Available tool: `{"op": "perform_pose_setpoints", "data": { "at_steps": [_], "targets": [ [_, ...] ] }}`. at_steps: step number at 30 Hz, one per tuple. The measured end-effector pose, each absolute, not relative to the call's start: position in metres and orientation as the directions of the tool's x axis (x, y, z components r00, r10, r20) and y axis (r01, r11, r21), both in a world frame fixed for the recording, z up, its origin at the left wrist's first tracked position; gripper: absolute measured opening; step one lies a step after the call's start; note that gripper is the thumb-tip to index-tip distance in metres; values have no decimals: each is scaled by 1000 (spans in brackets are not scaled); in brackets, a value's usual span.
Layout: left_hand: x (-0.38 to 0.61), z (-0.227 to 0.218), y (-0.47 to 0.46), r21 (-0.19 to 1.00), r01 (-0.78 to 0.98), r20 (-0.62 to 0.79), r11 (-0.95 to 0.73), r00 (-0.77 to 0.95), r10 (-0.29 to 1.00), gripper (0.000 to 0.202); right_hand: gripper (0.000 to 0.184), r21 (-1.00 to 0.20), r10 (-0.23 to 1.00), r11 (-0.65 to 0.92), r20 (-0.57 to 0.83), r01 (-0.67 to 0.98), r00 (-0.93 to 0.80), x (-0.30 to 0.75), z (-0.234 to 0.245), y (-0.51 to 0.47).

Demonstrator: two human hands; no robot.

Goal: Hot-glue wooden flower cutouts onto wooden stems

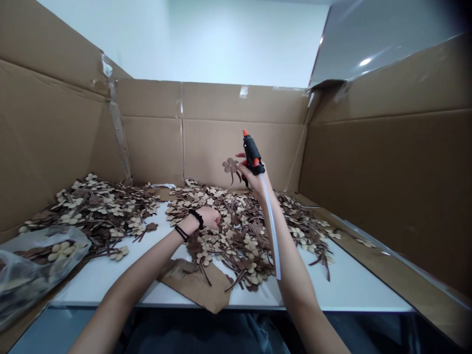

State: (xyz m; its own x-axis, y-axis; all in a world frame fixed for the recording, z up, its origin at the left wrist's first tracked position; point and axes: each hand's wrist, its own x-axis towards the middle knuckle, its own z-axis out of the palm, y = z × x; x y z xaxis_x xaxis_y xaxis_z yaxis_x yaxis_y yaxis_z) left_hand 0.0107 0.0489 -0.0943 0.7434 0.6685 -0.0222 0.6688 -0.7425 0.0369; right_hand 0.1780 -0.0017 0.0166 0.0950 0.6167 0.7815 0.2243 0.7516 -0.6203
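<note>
My right hand [254,181] is raised above the table, closed around a black hot glue gun [251,148] whose orange nozzle points up and away. A long translucent glue stick [273,236] trails from its back along my forearm. At the same hand's fingertips is a brown flower cutout [230,165] with thin hanging strips. Lower down, my left hand [210,217], with black bands at the wrist, rests at a heap of brown and cream flower cutouts [250,242]. Its fingers are curled in; what they hold, if anything, is hidden.
Cardboard walls [214,142] enclose the white table [354,280] at the back and sides. Another flower heap [110,206] lies at the left, beside a clear plastic bag [33,275] with more flowers. A cardboard piece [206,292] sits at the front edge.
</note>
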Motion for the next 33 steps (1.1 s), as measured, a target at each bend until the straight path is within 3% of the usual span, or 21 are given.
{"op": "perform_pose_setpoints", "data": {
  "at_steps": [6,11,13,17,22,26,33],
  "targets": [
    [20,-113,52,80,661,-40,-747,750,660,16,31,-663,652,724,748,189,128,176,17,-6],
    [5,-93,55,199,620,-12,-759,776,630,13,27,-667,648,723,745,180,158,177,17,-8],
    [-4,-78,55,299,592,76,-748,767,637,18,27,-662,640,728,750,180,170,177,18,-8],
    [-22,-41,50,586,382,401,-715,630,665,21,27,-658,634,726,753,197,177,177,18,-6],
    [-39,-2,33,745,112,591,-657,347,729,28,27,-602,588,772,798,205,127,175,17,0],
    [-43,14,13,824,-17,556,-567,222,801,34,35,-583,577,786,811,204,97,173,15,2],
    [-33,17,-5,895,-204,443,-397,296,846,30,43,-623,634,761,774,182,-3,168,16,-1]
  ]
}}
